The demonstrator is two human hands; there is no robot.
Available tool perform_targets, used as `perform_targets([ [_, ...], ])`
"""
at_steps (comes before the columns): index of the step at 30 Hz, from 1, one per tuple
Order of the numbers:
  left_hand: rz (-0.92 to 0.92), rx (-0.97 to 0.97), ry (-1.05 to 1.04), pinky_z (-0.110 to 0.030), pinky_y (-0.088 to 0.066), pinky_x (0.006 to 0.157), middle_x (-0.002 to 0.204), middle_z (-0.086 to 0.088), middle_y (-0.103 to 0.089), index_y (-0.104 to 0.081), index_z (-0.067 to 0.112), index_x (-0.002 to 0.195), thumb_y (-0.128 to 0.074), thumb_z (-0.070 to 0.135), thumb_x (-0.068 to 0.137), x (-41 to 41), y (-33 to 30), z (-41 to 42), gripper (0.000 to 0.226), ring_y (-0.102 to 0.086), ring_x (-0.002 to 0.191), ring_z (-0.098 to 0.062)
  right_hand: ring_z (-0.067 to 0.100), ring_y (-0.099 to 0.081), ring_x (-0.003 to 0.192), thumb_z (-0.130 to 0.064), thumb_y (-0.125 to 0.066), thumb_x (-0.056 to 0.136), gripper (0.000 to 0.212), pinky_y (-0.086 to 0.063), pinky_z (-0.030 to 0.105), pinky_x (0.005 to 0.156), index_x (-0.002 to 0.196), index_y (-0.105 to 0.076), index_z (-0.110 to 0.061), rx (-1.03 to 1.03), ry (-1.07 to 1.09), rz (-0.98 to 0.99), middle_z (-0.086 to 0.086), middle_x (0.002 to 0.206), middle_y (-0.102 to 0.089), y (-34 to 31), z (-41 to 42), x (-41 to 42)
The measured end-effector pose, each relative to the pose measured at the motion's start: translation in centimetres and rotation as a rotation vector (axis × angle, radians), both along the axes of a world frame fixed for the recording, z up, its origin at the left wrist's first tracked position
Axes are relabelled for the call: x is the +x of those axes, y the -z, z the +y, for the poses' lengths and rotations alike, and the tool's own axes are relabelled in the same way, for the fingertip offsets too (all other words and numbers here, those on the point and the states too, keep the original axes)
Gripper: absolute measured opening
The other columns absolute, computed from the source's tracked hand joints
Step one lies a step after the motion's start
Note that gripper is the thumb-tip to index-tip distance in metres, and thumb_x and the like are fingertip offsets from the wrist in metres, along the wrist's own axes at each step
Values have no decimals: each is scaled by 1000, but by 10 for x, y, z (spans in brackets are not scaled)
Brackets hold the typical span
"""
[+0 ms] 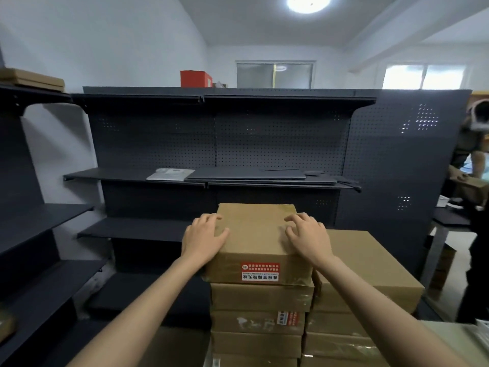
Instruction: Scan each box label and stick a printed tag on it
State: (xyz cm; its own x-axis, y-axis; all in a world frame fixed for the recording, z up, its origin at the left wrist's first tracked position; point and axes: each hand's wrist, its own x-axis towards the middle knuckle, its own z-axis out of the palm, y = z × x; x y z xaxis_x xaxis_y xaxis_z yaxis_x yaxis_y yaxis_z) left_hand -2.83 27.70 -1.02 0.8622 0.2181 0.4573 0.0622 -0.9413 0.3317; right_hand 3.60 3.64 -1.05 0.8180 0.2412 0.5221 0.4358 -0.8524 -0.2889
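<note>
Top box (255, 242) sits lower centre of the frame, on top of a stack of boxes (260, 311). Left hand (202, 238) lies on the box's left top edge, fingers spread and slightly bent, thumb across the top; right hand (308, 235) on the right top edge, fingers bent with tips on the cardboard. Neither grip closes round the box: both rest flat on it, fingers apart. Red and white label (260, 272) on the box's near side face, text upside down. Second stack (367, 282) touches on the right, its top lower. Another red label (288, 318) on a box lower in the first stack. Dark shelving (225, 144) behind, papers (170, 174) on its middle shelf, red box (195, 78) on top. Another person (473, 160) at right edge.
</note>
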Motion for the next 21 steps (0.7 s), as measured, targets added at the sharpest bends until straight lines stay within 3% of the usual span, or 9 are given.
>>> perform_targets([
  [7, 152, -62, -59, -39, -37, 101, 143, -1, -41, -33, 23, 142, -44, 53, 92, 25, 11, 11, 58, -40, 128, -22, 24, -48, 123, -35, -45, 95, 45, -43, 41, 99, 138, -43, -20, 126, 99, 219, 5, 140, -46, 10, -1, 20],
  [10, 216, -263, -43, -38, -44, 94, 143, -2, -40, -26, 26, 145, -42, 57, 91, 28, 23, 11, 64, -45, 125, -23, 23, -48, 124, -40, -46, 94, 56, -48, 42, 96, 145, -31, -21, 205, 108, 304, 5, 145, -41, 17, -2, 21],
  [16, 201, -395, -24, -34, -42, 85, 142, -3, -42, -21, 26, 146, -47, 58, 90, 28, 27, 8, 70, -50, 119, -25, 24, -52, 120, -46, -42, 95, 60, -48, 43, 95, 146, -26, -20, 274, 118, 391, 5, 142, -46, 22, -5, 21],
  [21, 102, -508, 27, -36, -43, 91, 140, -3, -46, -25, 23, 146, -54, 49, 90, 17, 26, 3, 69, -51, 119, -24, 25, -49, 123, -39, -45, 96, 61, -45, 36, 93, 149, -24, -17, 330, 63, 340, 8, 144, -43, 21, -6, 12],
])
